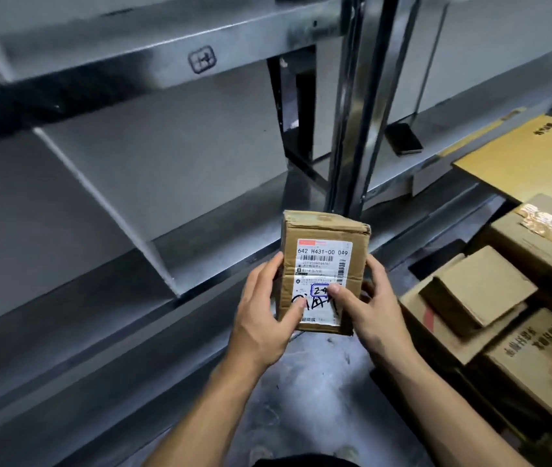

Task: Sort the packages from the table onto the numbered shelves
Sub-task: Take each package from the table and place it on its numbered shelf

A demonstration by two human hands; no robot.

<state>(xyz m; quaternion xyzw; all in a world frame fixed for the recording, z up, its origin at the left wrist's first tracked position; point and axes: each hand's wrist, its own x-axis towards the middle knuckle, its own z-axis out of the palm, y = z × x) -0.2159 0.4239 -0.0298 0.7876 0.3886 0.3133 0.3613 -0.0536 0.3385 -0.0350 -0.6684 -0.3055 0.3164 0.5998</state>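
Barely begun, I judge: the left hand (261, 318) and right hand (368, 311) hold one box (325, 264) in the air before the shelves (166, 72); fingers (374, 267) curl round its sides, thumbs press its label; I see none shelved; a pile (483, 291) waits at right.

Head-worn wide view, forward-down, close over package (324, 264)

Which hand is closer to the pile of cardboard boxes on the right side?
Right. The right hand grips the small package on its side facing the pile; the left hand grips the far side.
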